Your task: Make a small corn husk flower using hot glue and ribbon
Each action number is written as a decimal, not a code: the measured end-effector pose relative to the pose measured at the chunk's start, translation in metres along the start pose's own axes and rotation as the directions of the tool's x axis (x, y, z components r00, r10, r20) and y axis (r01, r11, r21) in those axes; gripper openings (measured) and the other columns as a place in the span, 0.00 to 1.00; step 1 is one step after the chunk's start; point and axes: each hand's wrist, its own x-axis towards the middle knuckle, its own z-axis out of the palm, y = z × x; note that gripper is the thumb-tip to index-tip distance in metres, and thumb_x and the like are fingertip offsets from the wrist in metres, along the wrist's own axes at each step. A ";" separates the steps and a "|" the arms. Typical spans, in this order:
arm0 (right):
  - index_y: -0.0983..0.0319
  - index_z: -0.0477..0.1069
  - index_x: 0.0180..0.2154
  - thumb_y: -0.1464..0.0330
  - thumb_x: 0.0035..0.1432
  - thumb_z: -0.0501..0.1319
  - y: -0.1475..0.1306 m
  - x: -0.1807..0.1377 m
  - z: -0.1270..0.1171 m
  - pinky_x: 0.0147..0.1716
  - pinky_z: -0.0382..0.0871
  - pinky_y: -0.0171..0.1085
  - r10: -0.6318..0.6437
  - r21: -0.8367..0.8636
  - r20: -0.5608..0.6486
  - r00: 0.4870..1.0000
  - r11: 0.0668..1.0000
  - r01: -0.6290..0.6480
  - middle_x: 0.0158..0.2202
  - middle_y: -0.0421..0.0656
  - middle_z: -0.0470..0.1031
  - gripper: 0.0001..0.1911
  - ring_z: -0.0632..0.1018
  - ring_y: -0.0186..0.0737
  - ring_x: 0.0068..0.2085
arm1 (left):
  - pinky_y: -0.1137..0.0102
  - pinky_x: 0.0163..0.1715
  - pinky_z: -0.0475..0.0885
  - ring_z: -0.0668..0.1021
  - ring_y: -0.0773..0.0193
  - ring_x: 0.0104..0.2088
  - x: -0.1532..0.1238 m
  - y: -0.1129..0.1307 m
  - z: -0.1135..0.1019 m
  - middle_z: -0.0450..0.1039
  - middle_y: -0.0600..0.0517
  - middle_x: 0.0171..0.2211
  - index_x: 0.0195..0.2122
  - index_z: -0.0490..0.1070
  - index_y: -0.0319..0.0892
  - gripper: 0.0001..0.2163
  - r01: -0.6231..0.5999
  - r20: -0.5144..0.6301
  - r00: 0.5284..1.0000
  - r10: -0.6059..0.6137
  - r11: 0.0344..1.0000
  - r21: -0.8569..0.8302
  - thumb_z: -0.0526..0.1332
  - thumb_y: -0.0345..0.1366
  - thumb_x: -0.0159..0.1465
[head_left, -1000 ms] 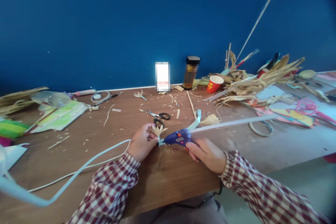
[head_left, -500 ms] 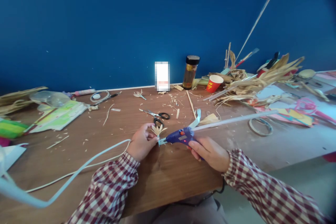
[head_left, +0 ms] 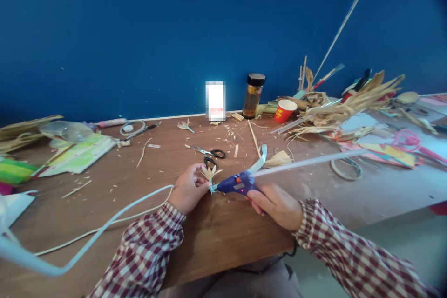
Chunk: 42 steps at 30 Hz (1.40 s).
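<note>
straw flower (head_left: 210, 173): small, pale, pointy petals, over the counter (head_left: 216, 237), same spot as before | left hand (head_left: 188, 191) pinches its bottom | blue glue gun (head_left: 236, 184): tip touching it, slightly lower than before | right hand (head_left: 277, 205) grips the gun

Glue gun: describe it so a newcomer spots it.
Near edge of the wooden table, between the checked sleeves. The right hand holds the glue gun, nozzle at a husk flower in the left hand. Only blue tool there, long clear stick out its back.
</note>
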 end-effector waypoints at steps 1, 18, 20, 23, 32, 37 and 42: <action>0.62 0.63 0.20 0.60 0.63 0.43 -0.001 0.000 0.001 0.26 0.61 0.31 0.006 0.008 0.011 1.000 1.000 -0.006 0.18 0.39 0.68 0.23 0.69 0.31 0.22 | 0.72 0.27 0.69 0.74 0.66 0.25 0.000 0.000 0.000 0.69 0.56 0.22 0.47 0.61 0.38 0.24 0.001 -0.002 1.000 -0.001 1.000 -0.006 0.63 0.30 0.48; 0.62 0.63 0.20 0.61 0.63 0.43 0.006 0.004 0.009 0.25 0.61 0.31 0.014 0.048 -0.026 1.000 0.999 -0.013 0.17 0.39 0.68 0.24 0.69 0.31 0.20 | 0.71 0.26 0.68 0.75 0.65 0.24 0.001 0.003 0.002 0.70 0.56 0.21 0.46 0.61 0.37 0.24 0.005 -0.006 1.000 -0.005 1.000 -0.003 0.63 0.30 0.47; 0.62 0.63 0.20 0.61 0.63 0.43 0.006 0.004 0.007 0.25 0.60 0.31 -0.005 0.050 -0.029 1.000 0.999 0.007 0.17 0.38 0.68 0.23 0.69 0.30 0.20 | 0.71 0.26 0.69 0.75 0.65 0.24 0.001 0.003 0.002 0.70 0.56 0.21 0.46 0.61 0.38 0.23 0.002 -0.010 1.000 -0.002 1.000 -0.008 0.63 0.30 0.47; 0.62 0.63 0.20 0.61 0.63 0.43 0.006 0.003 0.004 0.26 0.61 0.31 -0.025 0.059 -0.036 0.999 0.998 0.027 0.18 0.39 0.68 0.23 0.69 0.30 0.21 | 0.72 0.26 0.68 0.75 0.65 0.24 0.000 0.003 0.001 0.70 0.56 0.21 0.45 0.62 0.38 0.23 0.001 -0.014 1.000 -0.001 1.000 -0.005 0.63 0.30 0.47; 0.62 0.63 0.21 0.61 0.63 0.43 0.003 0.005 0.003 0.26 0.61 0.32 0.007 0.046 -0.022 1.000 0.999 -0.006 0.18 0.39 0.68 0.23 0.69 0.31 0.21 | 0.72 0.25 0.68 0.74 0.66 0.23 0.001 0.002 0.001 0.69 0.57 0.21 0.45 0.60 0.38 0.23 0.006 0.003 1.000 -0.006 1.000 -0.012 0.62 0.31 0.47; 0.62 0.63 0.21 0.62 0.63 0.43 0.001 0.006 0.003 0.28 0.62 0.32 -0.023 0.003 -0.025 0.999 1.000 0.023 0.19 0.39 0.69 0.22 0.70 0.32 0.23 | 0.72 0.25 0.67 0.73 0.66 0.23 0.001 0.001 0.002 0.67 0.57 0.21 0.46 0.59 0.38 0.23 -0.002 0.014 1.000 0.001 1.000 0.003 0.62 0.31 0.48; 0.62 0.62 0.21 0.61 0.63 0.43 0.003 0.007 0.003 0.27 0.62 0.32 -0.021 -0.001 -0.012 1.000 1.000 0.021 0.18 0.39 0.69 0.23 0.70 0.32 0.22 | 0.71 0.26 0.67 0.74 0.66 0.24 0.000 0.002 0.001 0.68 0.56 0.22 0.46 0.60 0.39 0.23 0.004 0.012 1.000 -0.003 1.000 -0.010 0.62 0.31 0.48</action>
